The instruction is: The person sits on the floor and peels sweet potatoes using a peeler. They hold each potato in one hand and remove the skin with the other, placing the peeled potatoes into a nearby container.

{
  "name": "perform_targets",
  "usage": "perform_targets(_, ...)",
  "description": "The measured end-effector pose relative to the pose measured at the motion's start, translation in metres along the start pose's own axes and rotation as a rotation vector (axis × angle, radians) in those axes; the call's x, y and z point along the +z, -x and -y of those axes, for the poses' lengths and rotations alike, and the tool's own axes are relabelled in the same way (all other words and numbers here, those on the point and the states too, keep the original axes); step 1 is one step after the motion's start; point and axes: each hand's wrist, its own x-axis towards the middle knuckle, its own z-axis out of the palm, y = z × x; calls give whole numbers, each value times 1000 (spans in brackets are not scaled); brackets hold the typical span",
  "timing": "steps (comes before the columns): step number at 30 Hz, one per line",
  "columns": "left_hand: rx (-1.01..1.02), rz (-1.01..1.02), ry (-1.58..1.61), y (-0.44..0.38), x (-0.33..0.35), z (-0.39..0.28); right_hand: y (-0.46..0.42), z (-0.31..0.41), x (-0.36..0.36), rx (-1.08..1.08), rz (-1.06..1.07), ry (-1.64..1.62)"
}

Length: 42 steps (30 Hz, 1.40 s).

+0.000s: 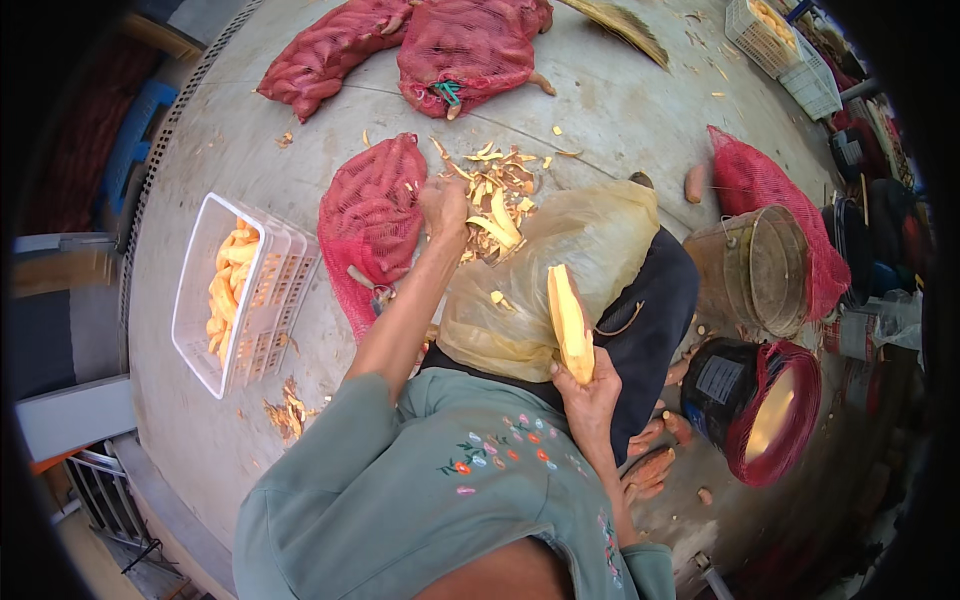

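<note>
My right hand [589,382] grips the lower end of a partly peeled sweet potato [570,322], which points up with yellow flesh showing and skin along one side. My left hand [444,206] is stretched forward in a closed fist beside a heap of peelings [499,180] on the floor. Whether anything sits inside that fist is hidden. A yellowish translucent plastic sheet [547,232] covers my lap, with a few peel scraps on it. Just left of my left hand lies a red mesh sack of sweet potatoes [375,210].
To the left stands a white plastic crate [251,352] holding peeled sweet potatoes [232,289]. More full mesh sacks [469,52] lie ahead. On the right are a dirty bucket [750,270], a black bucket with red mesh [724,390] and loose sweet potatoes [649,472].
</note>
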Motion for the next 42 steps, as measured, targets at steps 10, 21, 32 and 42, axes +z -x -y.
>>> perform_targets(10, 123, 540, -100, 127, 21, -45, -5, 4, 7, -79, 42, 219)
perform_targets(21, 224, 169, -354, 32, 32, -11, -7, 26, 7, -238, 55, 488)
perform_targets(32, 151, 140, -100, 15, 8, -23, -6, 23, 0, -209, 55, 498)
perform_targets(42, 320, 501, -329, 111, 26, -53, -8, 30, 5, -350, 77, 669)
